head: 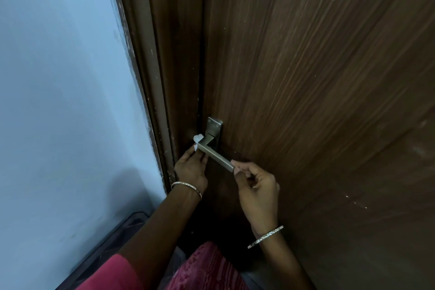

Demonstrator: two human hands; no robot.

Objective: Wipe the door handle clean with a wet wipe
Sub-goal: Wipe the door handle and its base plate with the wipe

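- Left hand (191,169): fingers (197,155) narrow, pinched on one small crumpled white wet wipe (197,139). The wipe is pressed against the corner of the door handle (215,155), where the lever bends back toward the door; a tuft of it sticks up above the fingertips.
- Right hand (256,189): thumb and forefinger closed on the free tip of the lever, the other fingers curled loosely below. Judged purpose: to hold the lever steady so it does not swing down under the wiping pressure.
- Handle: one square-section, brushed-metal lever, tilted down toward the right, mounted on one rectangular backplate (214,125). It sits close to the closing edge of the brown wood-grain door (306,77), just beside the door frame (162,77).
- Position of wipe at the bend suggests the elbow of the lever is the part being cleaned; the long bar between the two hands is bare and not covered by any wipe. Whether it is already wiped cannot be told.
- Count: hands 2; wipes 1; handles 1; bangles 2, one on the left wrist (187,188) and one on the right wrist (265,236).
- Surroundings: pale blue wall (58,77) left of the frame; red patterned clothing (207,266) at bottom edge.
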